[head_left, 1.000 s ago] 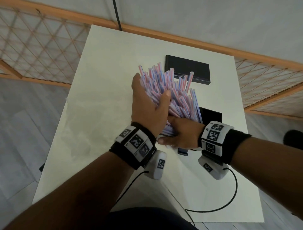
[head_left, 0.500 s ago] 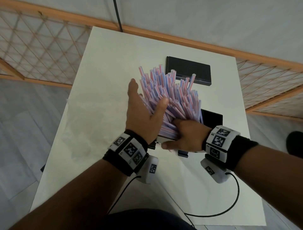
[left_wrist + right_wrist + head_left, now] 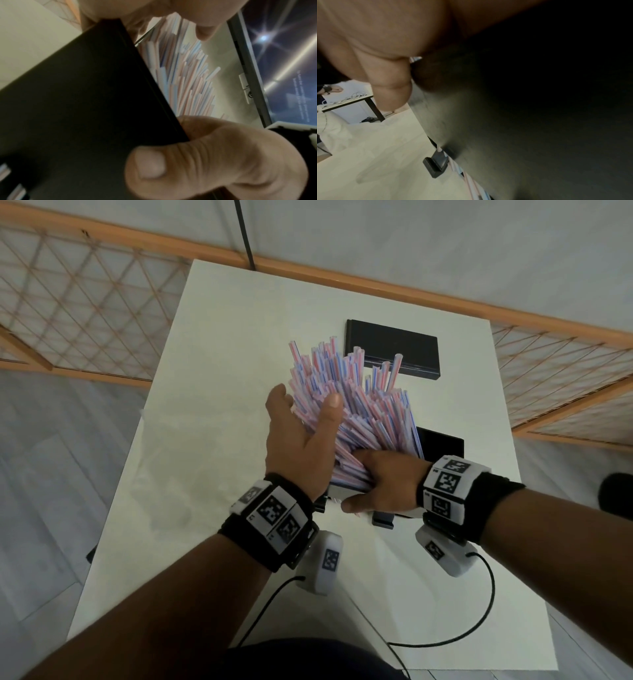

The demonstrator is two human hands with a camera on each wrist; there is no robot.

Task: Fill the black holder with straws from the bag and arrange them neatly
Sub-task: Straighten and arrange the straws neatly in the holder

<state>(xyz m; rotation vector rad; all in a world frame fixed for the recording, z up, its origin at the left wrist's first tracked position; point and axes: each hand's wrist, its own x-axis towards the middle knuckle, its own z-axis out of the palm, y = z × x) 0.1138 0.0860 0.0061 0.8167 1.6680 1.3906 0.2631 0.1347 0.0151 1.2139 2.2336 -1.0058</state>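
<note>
A thick bundle of red, white and blue striped straws [image 3: 356, 412] fans up and away from the black holder [image 3: 443, 441] on the white table. My left hand [image 3: 301, 433] cups the bundle's left side, its thumb laid across the straws and its fingers behind them. At the straws' lower ends my right hand [image 3: 380, 479] has its fingers tucked in among them and its thumb along the holder's near wall. The left wrist view shows that black wall [image 3: 77, 108], the straws [image 3: 185, 81] and a thumb low against it. Dark wall [image 3: 522, 108] fills the right wrist view.
A flat black lid [image 3: 394, 347] lies at the back of the table [image 3: 212, 354]. A crumpled clear bag [image 3: 164, 491] lies on the left. Wrist cables [image 3: 479, 611] trail over the near edge. A wooden lattice fence [image 3: 85, 302] surrounds the table.
The bundle has tipped a little more upright and spread to the right. My left hand has slid slightly back along it. The right hand stays at the holder's near edge.
</note>
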